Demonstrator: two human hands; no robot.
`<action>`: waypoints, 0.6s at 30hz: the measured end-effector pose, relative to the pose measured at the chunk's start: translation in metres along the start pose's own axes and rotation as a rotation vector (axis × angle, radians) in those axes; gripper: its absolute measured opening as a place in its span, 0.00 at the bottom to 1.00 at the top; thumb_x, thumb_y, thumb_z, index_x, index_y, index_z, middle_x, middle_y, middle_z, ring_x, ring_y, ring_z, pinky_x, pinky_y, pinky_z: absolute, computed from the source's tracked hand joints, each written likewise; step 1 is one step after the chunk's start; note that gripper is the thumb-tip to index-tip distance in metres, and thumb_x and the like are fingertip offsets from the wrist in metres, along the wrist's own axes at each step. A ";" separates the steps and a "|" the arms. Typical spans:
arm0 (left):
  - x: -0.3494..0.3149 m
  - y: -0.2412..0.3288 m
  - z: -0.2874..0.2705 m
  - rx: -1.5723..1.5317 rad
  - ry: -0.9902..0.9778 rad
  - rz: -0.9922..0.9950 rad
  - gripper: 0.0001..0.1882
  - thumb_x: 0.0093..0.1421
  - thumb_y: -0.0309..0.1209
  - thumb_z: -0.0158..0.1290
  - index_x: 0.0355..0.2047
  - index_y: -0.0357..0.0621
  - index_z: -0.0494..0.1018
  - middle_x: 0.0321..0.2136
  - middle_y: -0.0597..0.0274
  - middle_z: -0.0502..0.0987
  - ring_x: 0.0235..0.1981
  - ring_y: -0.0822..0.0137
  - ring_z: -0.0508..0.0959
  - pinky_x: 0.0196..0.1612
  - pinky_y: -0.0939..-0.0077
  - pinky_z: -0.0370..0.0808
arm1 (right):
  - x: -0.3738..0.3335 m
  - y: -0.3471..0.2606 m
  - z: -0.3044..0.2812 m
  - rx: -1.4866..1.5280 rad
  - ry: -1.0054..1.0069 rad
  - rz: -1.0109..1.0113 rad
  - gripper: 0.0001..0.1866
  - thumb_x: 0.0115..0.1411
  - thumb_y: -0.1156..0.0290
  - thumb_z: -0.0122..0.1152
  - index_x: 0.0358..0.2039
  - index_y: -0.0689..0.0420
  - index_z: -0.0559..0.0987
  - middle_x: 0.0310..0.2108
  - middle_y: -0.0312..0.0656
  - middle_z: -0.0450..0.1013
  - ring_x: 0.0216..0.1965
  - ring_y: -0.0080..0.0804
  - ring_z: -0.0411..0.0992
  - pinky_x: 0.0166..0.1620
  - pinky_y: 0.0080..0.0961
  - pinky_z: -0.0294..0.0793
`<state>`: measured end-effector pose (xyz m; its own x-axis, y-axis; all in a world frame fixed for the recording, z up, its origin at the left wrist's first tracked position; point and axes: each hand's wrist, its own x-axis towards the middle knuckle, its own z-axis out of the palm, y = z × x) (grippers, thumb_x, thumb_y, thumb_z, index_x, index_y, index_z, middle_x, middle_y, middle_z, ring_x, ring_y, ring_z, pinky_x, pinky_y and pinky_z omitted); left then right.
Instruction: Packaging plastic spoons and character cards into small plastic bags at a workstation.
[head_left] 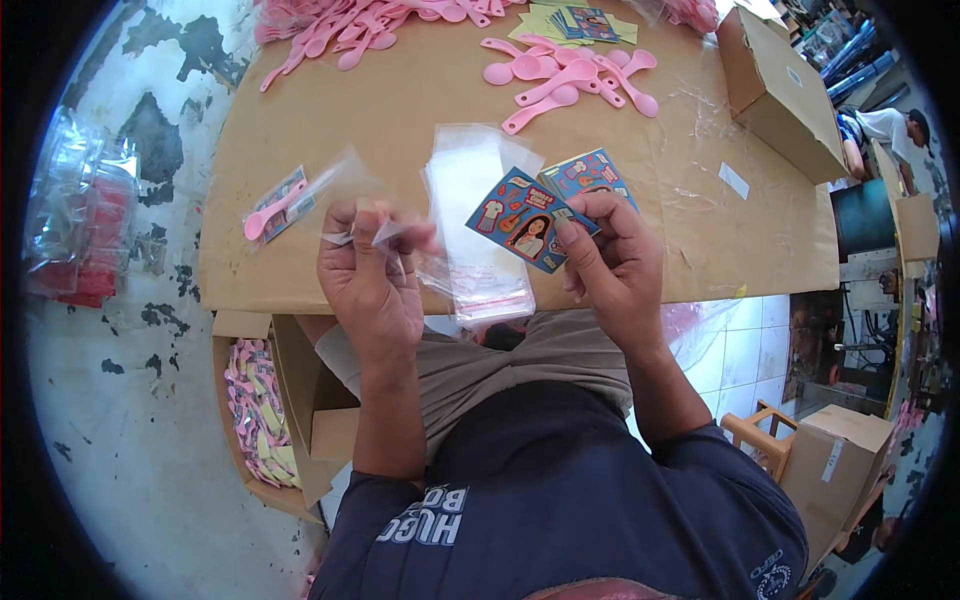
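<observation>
My left hand (368, 290) is closed, its fingers pinching a thin clear plastic bag (345, 180) that flares up and to the left. My right hand (618, 262) grips a blue illustrated card (515, 218) between thumb and fingers, tilted over the bag stack. Just behind that hand are more of these cards (588, 172); whether they touch the fingers is hidden. Between my hands lies a stack of clear plastic bags (462, 175), reaching the table's near edge. To the left, a pink spoon (270, 212) lies with a card, apparently inside a clear bag.
Brown paper covers the table (400, 100). Loose pink spoons (575, 80) and a larger spoon heap (370, 25) lie at the far side, beside yellow and blue cards (590, 23). A cardboard box (780, 95) stands far right. Below left, an open carton (262, 410) holds packed items. Another person (885, 125) is at right.
</observation>
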<state>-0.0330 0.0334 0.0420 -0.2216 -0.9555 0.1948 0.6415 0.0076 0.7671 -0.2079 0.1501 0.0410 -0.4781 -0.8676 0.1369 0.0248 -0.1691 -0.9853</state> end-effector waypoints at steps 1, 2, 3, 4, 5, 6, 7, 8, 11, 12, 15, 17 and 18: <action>0.000 0.000 0.009 0.042 0.119 -0.010 0.07 0.68 0.29 0.56 0.43 0.41 0.73 0.29 0.60 0.79 0.32 0.71 0.80 0.38 0.80 0.79 | 0.000 0.001 -0.001 -0.005 0.016 -0.007 0.08 0.69 0.74 0.60 0.45 0.63 0.76 0.29 0.31 0.71 0.22 0.11 0.68 0.23 0.10 0.65; 0.002 -0.001 0.012 0.038 0.118 -0.014 0.07 0.68 0.29 0.56 0.43 0.41 0.73 0.29 0.60 0.79 0.32 0.71 0.80 0.38 0.80 0.79 | 0.000 0.002 -0.001 -0.009 0.019 -0.006 0.08 0.69 0.74 0.60 0.45 0.63 0.76 0.29 0.31 0.71 0.22 0.11 0.68 0.23 0.10 0.65; 0.004 -0.003 0.013 0.040 0.112 -0.024 0.08 0.68 0.29 0.57 0.44 0.41 0.74 0.31 0.60 0.79 0.33 0.70 0.81 0.39 0.79 0.80 | 0.000 0.003 -0.001 0.014 0.019 -0.002 0.08 0.69 0.74 0.60 0.45 0.63 0.76 0.29 0.31 0.71 0.22 0.11 0.68 0.23 0.10 0.65; 0.005 -0.002 0.014 0.045 0.108 -0.032 0.09 0.68 0.30 0.57 0.46 0.41 0.74 0.32 0.59 0.80 0.34 0.69 0.82 0.40 0.78 0.81 | 0.000 0.003 -0.001 0.042 0.017 0.002 0.08 0.69 0.74 0.60 0.45 0.63 0.75 0.29 0.31 0.71 0.22 0.11 0.68 0.23 0.10 0.65; 0.005 -0.004 0.002 0.045 0.112 -0.030 0.09 0.68 0.30 0.57 0.46 0.41 0.74 0.32 0.59 0.80 0.34 0.69 0.82 0.40 0.78 0.81 | 0.000 0.002 0.000 0.041 0.012 0.004 0.08 0.69 0.74 0.60 0.45 0.63 0.75 0.29 0.31 0.71 0.22 0.11 0.68 0.23 0.10 0.65; 0.006 -0.009 -0.020 -0.038 -0.054 -0.022 0.09 0.68 0.29 0.57 0.46 0.41 0.74 0.35 0.58 0.81 0.35 0.68 0.83 0.42 0.77 0.82 | 0.000 0.001 0.001 0.050 0.005 0.027 0.09 0.69 0.73 0.60 0.46 0.63 0.75 0.30 0.31 0.72 0.22 0.11 0.68 0.23 0.10 0.66; 0.007 -0.008 -0.026 -0.123 -0.219 -0.014 0.09 0.68 0.29 0.57 0.47 0.41 0.74 0.38 0.56 0.82 0.37 0.67 0.84 0.44 0.76 0.83 | 0.001 0.001 0.002 0.056 -0.005 0.052 0.09 0.69 0.73 0.60 0.46 0.63 0.75 0.31 0.32 0.72 0.22 0.11 0.68 0.23 0.10 0.66; 0.006 -0.009 -0.029 -0.124 -0.211 -0.011 0.09 0.68 0.29 0.57 0.47 0.41 0.74 0.38 0.56 0.82 0.37 0.67 0.84 0.44 0.76 0.83 | 0.001 0.001 0.004 0.053 -0.012 0.055 0.09 0.69 0.73 0.60 0.46 0.63 0.75 0.31 0.32 0.72 0.22 0.11 0.68 0.23 0.10 0.66; 0.005 -0.011 -0.021 -0.143 -0.107 0.006 0.10 0.68 0.28 0.56 0.47 0.38 0.74 0.38 0.53 0.83 0.39 0.60 0.85 0.44 0.66 0.83 | 0.003 0.003 0.009 0.001 -0.021 0.027 0.09 0.69 0.72 0.61 0.45 0.63 0.76 0.31 0.31 0.72 0.23 0.11 0.68 0.24 0.10 0.66; 0.005 -0.008 -0.014 -0.116 -0.054 -0.047 0.10 0.68 0.27 0.56 0.48 0.37 0.74 0.42 0.49 0.82 0.41 0.59 0.85 0.44 0.67 0.83 | 0.003 0.005 0.010 -0.035 -0.012 -0.001 0.09 0.69 0.72 0.61 0.45 0.63 0.76 0.30 0.31 0.72 0.23 0.11 0.67 0.25 0.10 0.66; 0.005 -0.003 -0.007 -0.081 0.005 -0.117 0.13 0.70 0.27 0.53 0.52 0.36 0.73 0.48 0.43 0.80 0.45 0.57 0.84 0.46 0.68 0.82 | 0.006 0.008 0.011 -0.072 -0.038 -0.024 0.09 0.69 0.73 0.61 0.45 0.63 0.75 0.30 0.33 0.73 0.23 0.12 0.68 0.25 0.11 0.67; 0.004 -0.003 -0.007 -0.076 0.007 -0.139 0.14 0.70 0.27 0.52 0.53 0.35 0.73 0.51 0.41 0.79 0.47 0.57 0.84 0.48 0.68 0.81 | 0.006 0.007 0.012 -0.077 -0.064 -0.017 0.09 0.68 0.74 0.60 0.46 0.63 0.75 0.32 0.35 0.74 0.23 0.13 0.68 0.25 0.12 0.67; 0.005 -0.004 -0.007 -0.074 -0.013 -0.163 0.15 0.71 0.28 0.50 0.55 0.34 0.72 0.52 0.40 0.79 0.49 0.57 0.82 0.51 0.67 0.80 | 0.006 0.005 0.014 -0.043 -0.061 -0.004 0.09 0.69 0.73 0.61 0.46 0.63 0.75 0.31 0.33 0.74 0.24 0.12 0.68 0.26 0.12 0.67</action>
<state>-0.0312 0.0269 0.0358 -0.3357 -0.9386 0.0799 0.6485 -0.1688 0.7423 -0.1984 0.1372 0.0380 -0.4239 -0.8939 0.1459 -0.0157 -0.1538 -0.9880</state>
